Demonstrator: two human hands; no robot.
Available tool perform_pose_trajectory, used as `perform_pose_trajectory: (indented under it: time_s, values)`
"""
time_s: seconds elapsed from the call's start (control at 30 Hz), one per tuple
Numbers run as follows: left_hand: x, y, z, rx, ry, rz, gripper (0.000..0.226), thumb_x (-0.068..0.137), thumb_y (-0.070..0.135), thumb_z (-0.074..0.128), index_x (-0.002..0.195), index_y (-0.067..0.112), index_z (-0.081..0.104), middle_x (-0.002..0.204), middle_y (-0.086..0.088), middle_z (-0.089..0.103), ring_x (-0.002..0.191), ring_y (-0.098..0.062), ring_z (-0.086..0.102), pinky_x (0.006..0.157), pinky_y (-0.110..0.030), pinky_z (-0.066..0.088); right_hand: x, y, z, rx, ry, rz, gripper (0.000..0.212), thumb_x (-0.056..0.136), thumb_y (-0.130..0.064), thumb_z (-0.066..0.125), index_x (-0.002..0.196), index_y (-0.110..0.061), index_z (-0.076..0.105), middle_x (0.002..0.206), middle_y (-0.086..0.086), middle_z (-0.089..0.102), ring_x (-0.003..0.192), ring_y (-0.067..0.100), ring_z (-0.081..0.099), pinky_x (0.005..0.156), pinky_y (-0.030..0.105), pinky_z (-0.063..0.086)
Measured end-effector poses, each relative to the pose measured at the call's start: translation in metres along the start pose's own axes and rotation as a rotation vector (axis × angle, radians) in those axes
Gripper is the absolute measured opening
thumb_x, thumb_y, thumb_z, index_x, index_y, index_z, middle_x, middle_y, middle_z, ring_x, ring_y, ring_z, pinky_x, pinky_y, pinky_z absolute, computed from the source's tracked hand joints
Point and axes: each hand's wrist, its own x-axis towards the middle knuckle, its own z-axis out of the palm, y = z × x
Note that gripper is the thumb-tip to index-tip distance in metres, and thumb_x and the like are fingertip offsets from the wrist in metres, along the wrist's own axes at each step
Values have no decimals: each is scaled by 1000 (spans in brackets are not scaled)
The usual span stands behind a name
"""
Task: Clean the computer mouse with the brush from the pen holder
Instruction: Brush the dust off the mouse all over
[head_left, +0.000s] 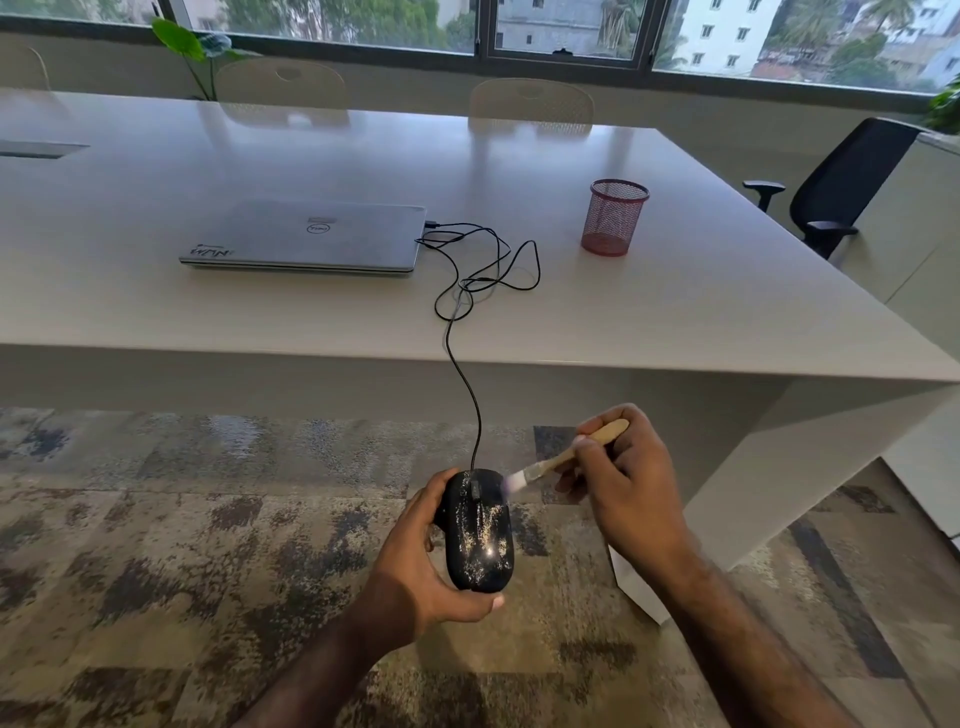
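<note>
A black computer mouse (480, 530), speckled with pale dust, is held in front of the table over the carpet. My left hand (421, 566) grips it from the left side and below. My right hand (623, 488) pinches the wooden handle of a small brush (561, 457). The brush's white bristles touch the mouse's upper right edge and look blurred. The mouse's black cable (470, 291) runs up over the table edge to a closed grey laptop (306, 236). A red mesh pen holder (614, 217) stands on the table at the right, with nothing visible inside.
The large white table (701, 312) fills the upper half of the view. Its near edge lies just beyond my hands. A black office chair (841, 187) stands at the right; two pale chairs sit at the far side. Patterned carpet lies below.
</note>
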Motion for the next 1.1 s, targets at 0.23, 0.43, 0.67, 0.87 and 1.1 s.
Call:
perform_pose_trajectory:
  time_s: [0.23, 0.43, 0.67, 0.87, 1.1]
  values:
    - [3, 1, 1, -23, 11, 21, 117, 41, 34, 99, 130, 76, 36, 128, 39, 52, 122, 11, 51, 92, -2, 44, 1, 2, 7, 8, -12, 17, 7, 99, -7, 53, 93, -11, 54, 78, 16, 71, 66, 26, 72, 60, 36, 61]
    - [2, -1, 0, -33, 22, 31, 116, 43, 34, 99, 133, 72, 37, 130, 34, 53, 123, 6, 53, 93, -3, 44, 6, 6, -3, 92, 16, 59, 6, 99, -3, 51, 94, -6, 54, 71, 17, 72, 62, 34, 71, 55, 39, 60]
    - [0, 2, -1, -59, 10, 41, 114, 45, 32, 100, 134, 68, 40, 128, 32, 56, 121, 3, 55, 93, -8, 48, 9, 17, 3, 301, -3, 235, 4, 101, -3, 48, 103, -4, 51, 75, 18, 73, 66, 36, 70, 61, 44, 60]
    - [0, 0, -1, -69, 13, 23, 113, 43, 32, 98, 137, 59, 42, 127, 36, 55, 119, 8, 54, 91, -6, 46, 11, 25, -7, 322, -24, 246, 7, 101, -3, 45, 101, -4, 52, 67, 15, 72, 56, 30, 68, 50, 36, 59]
    - [4, 0, 1, -62, 27, 58, 112, 44, 30, 99, 133, 68, 42, 129, 36, 56, 119, 10, 54, 86, -2, 46, 12, 30, -2, 414, -19, 286, 7, 102, -4, 44, 104, -4, 51, 72, 18, 74, 62, 31, 71, 55, 35, 60]
